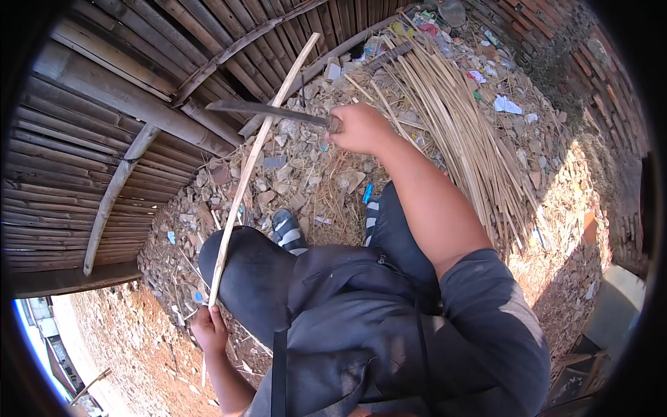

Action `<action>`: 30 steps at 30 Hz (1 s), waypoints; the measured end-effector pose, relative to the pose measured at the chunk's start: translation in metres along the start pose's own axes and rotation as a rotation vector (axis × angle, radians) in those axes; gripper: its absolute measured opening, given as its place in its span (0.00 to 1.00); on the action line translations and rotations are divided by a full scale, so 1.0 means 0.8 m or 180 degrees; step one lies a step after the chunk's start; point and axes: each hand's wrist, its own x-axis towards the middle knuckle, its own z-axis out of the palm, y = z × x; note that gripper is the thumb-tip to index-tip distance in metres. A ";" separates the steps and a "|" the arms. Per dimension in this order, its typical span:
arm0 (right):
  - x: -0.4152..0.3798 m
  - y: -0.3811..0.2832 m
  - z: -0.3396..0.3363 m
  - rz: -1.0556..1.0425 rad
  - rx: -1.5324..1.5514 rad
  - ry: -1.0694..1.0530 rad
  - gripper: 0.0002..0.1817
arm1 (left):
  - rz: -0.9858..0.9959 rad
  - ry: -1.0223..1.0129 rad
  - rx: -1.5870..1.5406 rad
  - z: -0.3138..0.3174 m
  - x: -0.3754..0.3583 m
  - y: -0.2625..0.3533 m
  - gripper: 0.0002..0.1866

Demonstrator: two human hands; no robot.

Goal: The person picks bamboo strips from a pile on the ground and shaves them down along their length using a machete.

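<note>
A long pale bamboo strip (251, 159) runs from the upper middle down across my bent knee. Near its lower end, my left hand (210, 329) grips it with closed fingers. My right hand (360, 128) is closed round the handle of a long dark-bladed knife (267, 111). The blade points left and crosses the strip's upper part in view; whether the two touch, I cannot tell. To the right of my right hand, a large bundle of similar strips (458, 125) lies on the ground.
Rubble and dry straw (326, 174) cover the ground around my sandalled feet. A bamboo wall (104, 139) stands at the left, with a brick wall (604, 90) at the right. Litter such as a white scrap (508, 105) lies beyond the bundle.
</note>
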 end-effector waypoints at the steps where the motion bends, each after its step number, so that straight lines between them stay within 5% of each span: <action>1: 0.005 0.008 -0.004 0.0259 0.0162 0.0213 0.20 | 0.0029 0.0102 0.0023 0.000 -0.005 -0.009 0.22; 6: 0.023 0.053 0.008 0.0726 0.0764 0.1131 0.29 | -0.0237 0.0154 0.0228 0.005 -0.040 -0.050 0.22; 9: 0.013 0.047 -0.007 0.0733 0.0810 0.0842 0.33 | -0.0563 0.0394 0.0052 0.037 -0.085 -0.072 0.24; 13: 0.021 0.055 0.001 0.0700 0.0818 0.0773 0.32 | -0.1850 0.0497 -0.0364 0.087 -0.174 -0.126 0.31; 15: 0.021 0.056 0.007 0.0601 0.0838 0.0798 0.31 | -0.2610 0.0058 0.0102 0.094 -0.215 -0.148 0.35; 19: 0.021 0.051 0.009 0.0663 0.0806 0.0830 0.30 | -0.3079 -0.0375 0.0241 0.077 -0.255 -0.116 0.37; 23: 0.019 0.057 0.016 0.0697 0.0974 0.0886 0.31 | -0.2990 -0.0420 0.0464 0.115 -0.326 -0.213 0.39; 30: 0.028 0.062 0.027 0.0695 0.0834 0.1074 0.34 | -0.3513 -0.1185 0.0028 0.159 -0.315 -0.250 0.45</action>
